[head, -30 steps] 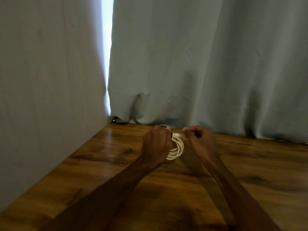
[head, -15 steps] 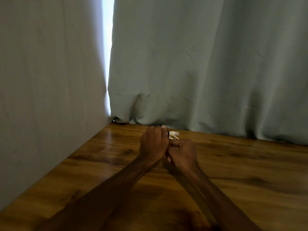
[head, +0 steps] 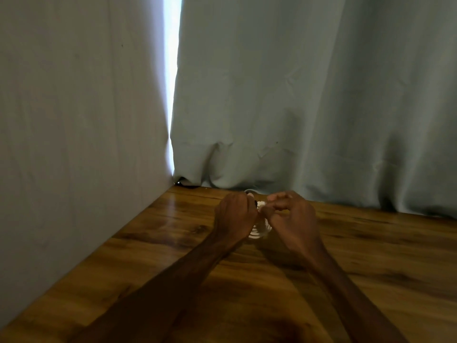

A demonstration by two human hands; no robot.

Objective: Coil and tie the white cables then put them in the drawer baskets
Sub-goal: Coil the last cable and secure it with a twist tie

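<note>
Over the wooden table [head: 371, 256], I am gripping the coiled white cable [head: 259, 232] by its top in my curled left hand [head: 235, 214] while my right hand [head: 291, 214], fingers bent, is pinching its loose end, light springy loops likely needing a firm hold where they bunch.

Bare table [head: 385, 263] is left open rightward of the right hand [head: 293, 216] and toward the near edge. Passage is blocked just behind by the curtain [head: 309, 100], leftward by the wall [head: 74, 120].
</note>
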